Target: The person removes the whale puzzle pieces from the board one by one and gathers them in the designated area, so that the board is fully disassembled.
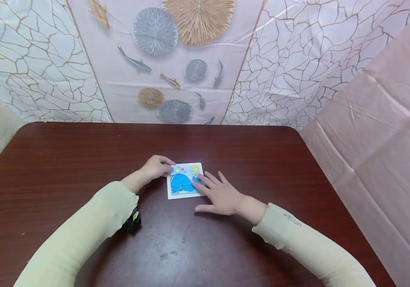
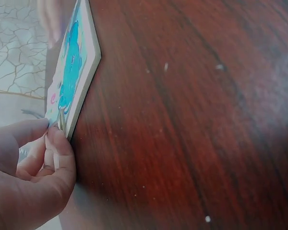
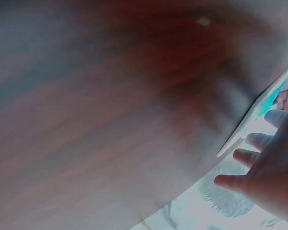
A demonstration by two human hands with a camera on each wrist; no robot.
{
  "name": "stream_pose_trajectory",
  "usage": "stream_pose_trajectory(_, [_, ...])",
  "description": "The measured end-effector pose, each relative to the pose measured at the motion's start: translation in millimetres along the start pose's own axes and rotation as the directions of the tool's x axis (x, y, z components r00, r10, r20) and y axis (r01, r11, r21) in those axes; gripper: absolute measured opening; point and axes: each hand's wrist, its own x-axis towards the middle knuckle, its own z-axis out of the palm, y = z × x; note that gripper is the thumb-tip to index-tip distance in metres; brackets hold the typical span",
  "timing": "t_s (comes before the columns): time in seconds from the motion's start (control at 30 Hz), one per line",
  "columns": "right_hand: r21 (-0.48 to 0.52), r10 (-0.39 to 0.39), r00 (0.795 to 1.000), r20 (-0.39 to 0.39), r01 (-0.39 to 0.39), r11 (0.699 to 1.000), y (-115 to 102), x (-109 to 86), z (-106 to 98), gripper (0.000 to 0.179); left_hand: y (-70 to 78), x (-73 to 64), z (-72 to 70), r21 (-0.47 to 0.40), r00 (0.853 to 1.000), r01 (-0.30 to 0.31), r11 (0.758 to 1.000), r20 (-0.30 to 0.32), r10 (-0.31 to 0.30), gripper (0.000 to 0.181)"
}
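A small square jigsaw puzzle (image 1: 181, 185) with a blue whale, a yellow sun and a white border lies on the table. At its upper left my left hand (image 1: 157, 166) pinches a puzzle piece (image 2: 62, 117) between thumb and fingers; the piece's pale edge sticks up by the border, and the fingers hide most of it. My right hand (image 1: 222, 195) is spread, its fingertips over the puzzle's right side and the thumb apart on the near side. In the right wrist view the spread fingers (image 3: 259, 141) overlap the board's edge.
The dark red-brown table (image 1: 255, 159) has a rounded far edge. Patterned cloth (image 1: 197, 79) hangs behind it, and a pale pink cloth (image 1: 377, 131) runs along the right side. A black wrist device (image 1: 133, 220) shows under the left sleeve.
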Motion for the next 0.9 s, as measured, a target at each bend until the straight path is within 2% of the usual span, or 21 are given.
stream_pose_trajectory(0.13, [-0.006, -0.028, 1.0, 0.001, 0.028, 1.0, -9, 14.3, -3, 0.082, 1.9, -2.1, -1.1, 0.002, 1.0, -0.025, 1.0, 0.001, 0.025, 0.028])
stream_pose_trajectory(0.27, [-0.016, -0.041, 0.998, 0.037, 0.042, 0.999, -16, 26.8, -3, 0.083, 3.2, -3.4, -1.5, 0.009, 0.998, -0.057, 0.998, 0.006, 0.057, 0.026])
stream_pose_trajectory(0.37, [-0.023, -0.034, 0.997, 0.065, 0.035, 0.999, -20, 32.0, -3, 0.083, 2.6, -2.5, -0.4, 0.006, 0.998, -0.056, 0.998, 0.003, 0.056, 0.027])
stream_pose_trajectory(0.9, [-0.011, -0.018, 0.995, 0.099, 0.019, 1.0, -20, 35.9, -4, 0.081, 2.0, -2.3, 0.1, 0.027, 0.999, -0.037, 0.999, -0.023, 0.037, 0.026])
